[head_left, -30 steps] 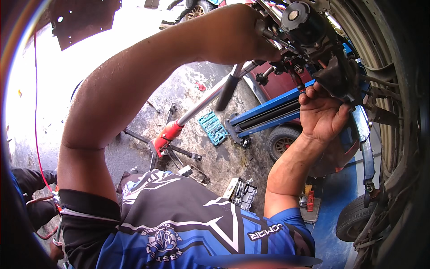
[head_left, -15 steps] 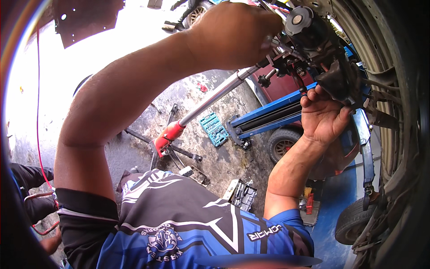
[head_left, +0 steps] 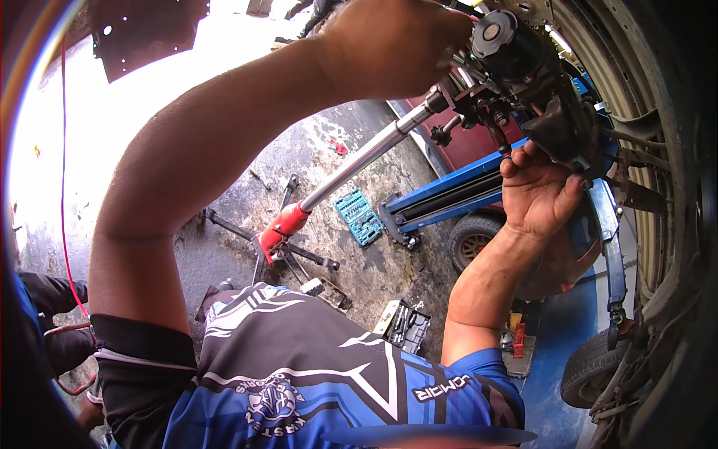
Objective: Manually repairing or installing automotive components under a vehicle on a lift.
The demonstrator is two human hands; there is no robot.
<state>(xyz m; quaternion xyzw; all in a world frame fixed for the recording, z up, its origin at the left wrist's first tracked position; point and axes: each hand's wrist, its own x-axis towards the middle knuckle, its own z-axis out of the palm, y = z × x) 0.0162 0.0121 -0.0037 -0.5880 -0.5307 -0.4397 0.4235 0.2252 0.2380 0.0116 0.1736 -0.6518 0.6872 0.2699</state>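
A dark, greasy metal assembly (head_left: 557, 131) with a black cylinder (head_left: 508, 45) hangs under the vehicle at upper right. Raised beside the cylinder, my left hand (head_left: 396, 49) has its fingers closed at a small metallic part; the fingers hide most of it. Lower down, my right hand (head_left: 538, 191) faces palm up, its bent fingers against the assembly's underside and its thumb apart at the other edge. Below the assembly slants the chrome post (head_left: 366, 161) of a floor jack with a red base (head_left: 280, 228) and dark legs.
A teal tool case (head_left: 359, 217) lies open on the stained floor. Near my torso sits another open tool box (head_left: 404, 325). A blue lift arm (head_left: 449, 194) crosses behind my right hand. At lower left, another person's dark-clothed leg (head_left: 56, 292) shows beside a red hose (head_left: 66, 224).
My left hand has risen slightly beside the black cylinder, and the view has shifted a little. My right hand stays against the assembly. The other person's hand at lower left has moved.
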